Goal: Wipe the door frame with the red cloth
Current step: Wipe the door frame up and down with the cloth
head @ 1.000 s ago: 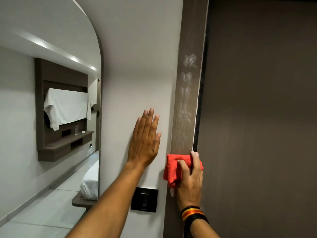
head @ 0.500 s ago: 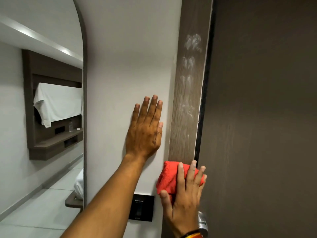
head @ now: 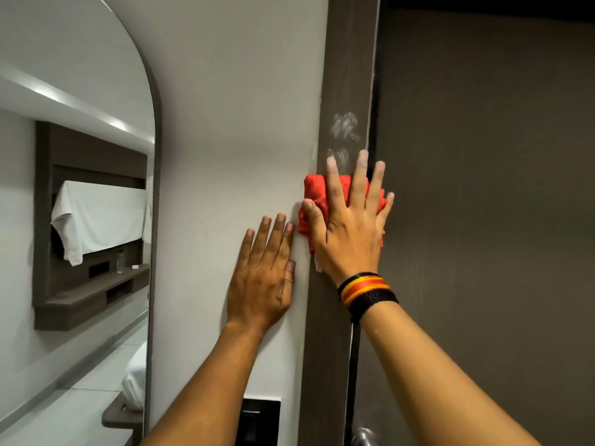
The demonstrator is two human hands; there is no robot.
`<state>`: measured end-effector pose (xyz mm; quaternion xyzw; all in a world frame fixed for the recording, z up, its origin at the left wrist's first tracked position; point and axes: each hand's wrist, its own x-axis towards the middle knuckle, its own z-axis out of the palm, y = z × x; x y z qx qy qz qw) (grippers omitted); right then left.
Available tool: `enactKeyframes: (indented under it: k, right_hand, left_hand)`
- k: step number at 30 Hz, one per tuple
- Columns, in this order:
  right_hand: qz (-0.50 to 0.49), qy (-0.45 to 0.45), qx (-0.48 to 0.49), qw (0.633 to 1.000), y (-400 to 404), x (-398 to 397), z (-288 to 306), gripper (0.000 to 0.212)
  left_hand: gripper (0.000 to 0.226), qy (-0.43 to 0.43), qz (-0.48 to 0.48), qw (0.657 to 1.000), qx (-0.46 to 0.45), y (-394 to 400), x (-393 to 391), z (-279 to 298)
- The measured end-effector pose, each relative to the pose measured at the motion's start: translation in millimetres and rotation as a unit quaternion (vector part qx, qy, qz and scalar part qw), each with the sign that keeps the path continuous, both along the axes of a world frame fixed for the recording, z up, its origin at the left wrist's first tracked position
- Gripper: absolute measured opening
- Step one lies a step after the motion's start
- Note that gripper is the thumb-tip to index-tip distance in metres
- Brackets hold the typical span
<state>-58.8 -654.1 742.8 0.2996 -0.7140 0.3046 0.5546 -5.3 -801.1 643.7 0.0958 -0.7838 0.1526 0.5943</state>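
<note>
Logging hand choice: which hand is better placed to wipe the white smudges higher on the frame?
Right: right hand presses the red cloth on the door frame just below the smudges; left hand lies flat on the wall.

Left hand (head: 262,281) flat, fingers (head: 274,241) together pointing up, right hand (head: 349,233) higher, fingers (head: 360,183) splayed straight, thumb (head: 311,217) out left

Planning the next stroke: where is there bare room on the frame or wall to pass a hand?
Free: the door frame above the red cloth, past the white smudges; the wall between mirror and frame, above the left hand. Crowded: where the right hand presses the cloth beside the left.
</note>
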Motion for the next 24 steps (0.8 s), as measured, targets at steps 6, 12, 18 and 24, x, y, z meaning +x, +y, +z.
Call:
enactKeyframes:
  k: [6,12,18,24]
  right_hand:
    - [0.022,-0.071,0.015,0.997,3,11,-129,0.071]
    - [0.018,-0.02,0.046,0.999,7,0,-62,0.068]
    - [0.014,-0.013,0.033,0.999,4,-5,100,0.072]
    - [0.026,-0.04,-0.002,0.999,2,6,-10,0.067]
  left_hand:
    - [0.065,-0.01,0.007,1.0,0.001,0,1,-1]
    - [0.065,-0.011,0.003,1.0,-0.007,-1,2,-5]
    - [0.065,-0.013,0.026,1.0,-0.004,-3,0,-2]
    - [0.064,-0.013,0.019,1.0,-0.002,0,2,0]
